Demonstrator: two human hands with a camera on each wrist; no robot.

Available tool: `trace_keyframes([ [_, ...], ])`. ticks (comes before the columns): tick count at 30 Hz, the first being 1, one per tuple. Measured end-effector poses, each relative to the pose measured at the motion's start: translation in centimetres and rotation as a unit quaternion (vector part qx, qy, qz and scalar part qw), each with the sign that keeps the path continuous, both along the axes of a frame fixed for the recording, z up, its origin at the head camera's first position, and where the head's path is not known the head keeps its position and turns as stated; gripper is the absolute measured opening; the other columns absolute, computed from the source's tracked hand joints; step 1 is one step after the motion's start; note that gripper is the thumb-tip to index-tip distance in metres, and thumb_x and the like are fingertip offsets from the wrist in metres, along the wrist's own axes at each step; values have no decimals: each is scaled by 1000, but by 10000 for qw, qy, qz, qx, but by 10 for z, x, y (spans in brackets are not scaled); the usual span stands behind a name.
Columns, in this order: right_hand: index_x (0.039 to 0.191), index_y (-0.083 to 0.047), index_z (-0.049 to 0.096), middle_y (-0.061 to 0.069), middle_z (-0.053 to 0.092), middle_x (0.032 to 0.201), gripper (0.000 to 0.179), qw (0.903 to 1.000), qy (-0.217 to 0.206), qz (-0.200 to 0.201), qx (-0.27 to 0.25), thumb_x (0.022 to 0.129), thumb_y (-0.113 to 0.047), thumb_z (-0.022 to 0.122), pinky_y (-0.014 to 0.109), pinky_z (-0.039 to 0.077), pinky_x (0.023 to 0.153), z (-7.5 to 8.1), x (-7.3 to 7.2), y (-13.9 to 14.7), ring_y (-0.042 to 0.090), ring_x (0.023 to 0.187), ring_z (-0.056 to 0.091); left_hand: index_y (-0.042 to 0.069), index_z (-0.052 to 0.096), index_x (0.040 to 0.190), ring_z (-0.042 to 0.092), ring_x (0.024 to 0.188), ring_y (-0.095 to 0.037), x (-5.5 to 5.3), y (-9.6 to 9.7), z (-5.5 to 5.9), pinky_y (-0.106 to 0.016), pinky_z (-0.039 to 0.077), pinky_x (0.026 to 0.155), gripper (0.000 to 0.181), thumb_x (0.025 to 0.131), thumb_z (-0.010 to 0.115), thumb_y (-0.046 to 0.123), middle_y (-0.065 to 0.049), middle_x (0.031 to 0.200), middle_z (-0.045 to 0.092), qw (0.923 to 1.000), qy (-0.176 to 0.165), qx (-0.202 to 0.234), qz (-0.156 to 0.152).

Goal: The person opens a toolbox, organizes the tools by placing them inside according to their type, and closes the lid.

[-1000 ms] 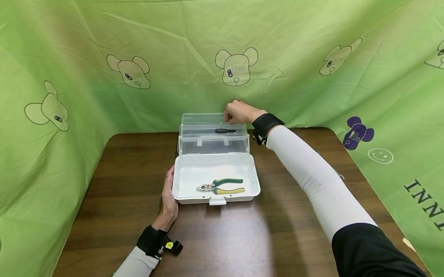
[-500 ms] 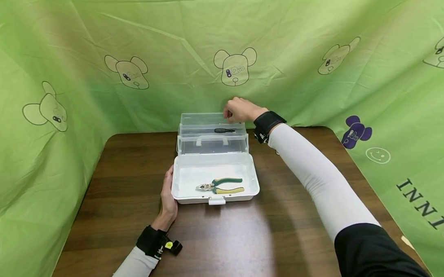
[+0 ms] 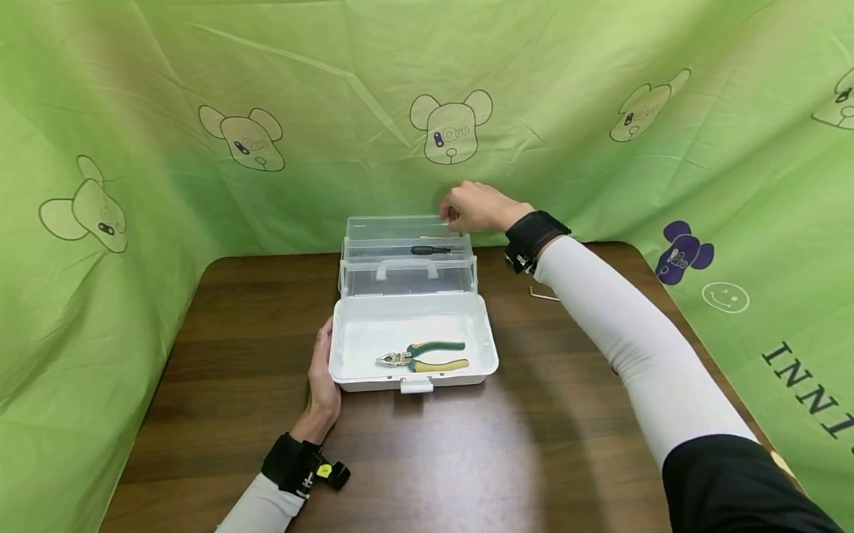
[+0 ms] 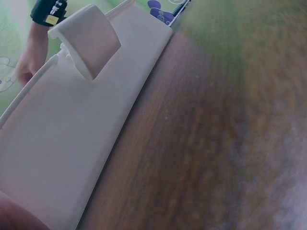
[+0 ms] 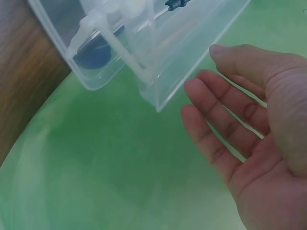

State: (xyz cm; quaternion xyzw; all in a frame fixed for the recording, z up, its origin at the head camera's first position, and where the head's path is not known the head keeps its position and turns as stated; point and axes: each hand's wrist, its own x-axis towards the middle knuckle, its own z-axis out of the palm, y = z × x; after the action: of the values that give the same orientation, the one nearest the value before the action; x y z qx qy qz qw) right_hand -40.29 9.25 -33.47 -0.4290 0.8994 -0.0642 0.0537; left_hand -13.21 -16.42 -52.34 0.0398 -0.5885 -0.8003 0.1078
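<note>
A white toolbox stands unfolded on the wooden table, its clear stepped trays raised behind it. Pliers with green and yellow handles lie in the white base. On a clear tray rests a black-handled screwdriver; above it a thin metal piece shows faintly. My left hand rests along the box's left side, fingers partly hidden. By the top tray's right end is my right hand; in the right wrist view its fingers are loosely bent, holding nothing, beside the tray's edge.
A thin L-shaped hex key lies on the table right of the box, partly covered by the right sleeve in the head view. Green printed cloth hangs close behind the trays. The white latch juts from the box front.
My right hand has moved slightly right and up, away from the top tray, and its fingers have loosened. The hex key has come into sight. My left hand stays against the box.
</note>
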Motion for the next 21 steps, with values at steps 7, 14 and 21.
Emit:
trace_keyframes([
  [7, 108, -4, 79, 8, 78, 99, 17, 9998, 133, -123, 28, 93, -12, 77, 45, 59, 84, 4, 5, 16, 24, 92, 73, -2, 21, 167, 19, 160, -30, -1, 0, 1, -50, 14, 130, 71, 115, 25, 47, -19, 173, 22, 10000, -46, 25, -2],
  [14, 102, -5, 79, 5, 75, 91, 12, 9989, 463, -80, -39, 92, -9, 75, 45, 59, 77, 7, 9, 35, 23, 83, 70, -2, 22, 166, 19, 160, -31, -2, 0, 1, -51, 14, 130, 72, 115, 26, 48, -20, 173, 22, 10000, 6, -37, 10],
  [21, 105, -5, 79, 6, 77, 93, 17, 9983, 569, -85, 3, 90, -12, 76, 47, 60, 77, 9, 12, 52, 23, 84, 72, -2, 21, 167, 19, 161, -30, -3, 0, 2, -50, 13, 131, 72, 115, 26, 47, -19, 173, 22, 10000, -13, -38, 29],
])
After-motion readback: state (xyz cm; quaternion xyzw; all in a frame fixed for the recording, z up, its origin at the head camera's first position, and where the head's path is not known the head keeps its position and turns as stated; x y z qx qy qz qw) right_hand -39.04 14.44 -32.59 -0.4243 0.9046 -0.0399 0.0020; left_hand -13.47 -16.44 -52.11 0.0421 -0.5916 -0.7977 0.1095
